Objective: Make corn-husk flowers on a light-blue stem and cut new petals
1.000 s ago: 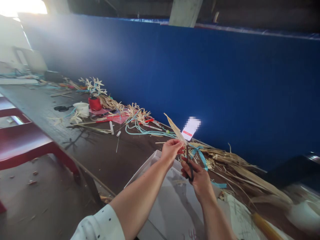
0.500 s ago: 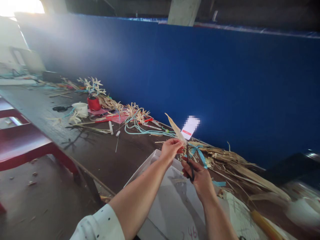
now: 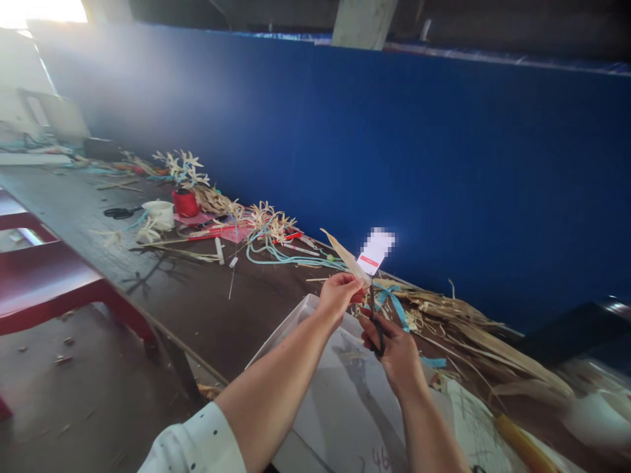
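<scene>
My left hand [image 3: 341, 295] pinches a pale, dried husk strip [image 3: 342, 253] whose pointed tip sticks up to the left. In my right hand [image 3: 392, 348] is a pair of black-handled scissors [image 3: 378, 338], its blades upright at the husk's lower right end. Whether the blades are parted is too small to tell. Both hands are above the far end of a white box [image 3: 340, 387]. Behind them a lit phone screen [image 3: 372, 256], partly pixelated, leans near the blue partition.
Along the dark table [image 3: 276, 295] lie husk flowers [image 3: 271, 220], light-blue cords [image 3: 276, 253], a red thread spool [image 3: 185, 202], a white cup [image 3: 159, 214] and other scissors [image 3: 118, 213]. Dried husks [image 3: 458, 315] are heaped at right. A red stool [image 3: 54, 282] stands left; a blue partition [image 3: 444, 164] rises behind.
The husk's tip has tilted slightly to the left and down. The scissors and my right hand have shifted a little to the right; both grips stay the same.
</scene>
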The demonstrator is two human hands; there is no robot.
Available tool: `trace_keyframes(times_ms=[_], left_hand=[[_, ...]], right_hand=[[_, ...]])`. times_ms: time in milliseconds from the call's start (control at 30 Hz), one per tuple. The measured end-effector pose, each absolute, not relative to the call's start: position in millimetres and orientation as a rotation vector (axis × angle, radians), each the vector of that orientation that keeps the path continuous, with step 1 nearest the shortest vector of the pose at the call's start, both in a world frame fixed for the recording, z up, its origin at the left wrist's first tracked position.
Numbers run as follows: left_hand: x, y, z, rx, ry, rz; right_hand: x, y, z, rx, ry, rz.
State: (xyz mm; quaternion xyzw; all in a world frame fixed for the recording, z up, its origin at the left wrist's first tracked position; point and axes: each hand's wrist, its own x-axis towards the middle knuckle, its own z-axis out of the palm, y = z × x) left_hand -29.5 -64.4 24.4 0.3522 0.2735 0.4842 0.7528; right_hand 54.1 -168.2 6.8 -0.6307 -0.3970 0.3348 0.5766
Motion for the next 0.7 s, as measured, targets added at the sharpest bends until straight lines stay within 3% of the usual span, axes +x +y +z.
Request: trace_keyframes(times_ms=[700], left_hand=[[-36.5,-62.9,29.0,0.932,0.638,1.144]], right_hand=[[61.1,-174.1,9.3,-1.566,-0.926,0.749]])
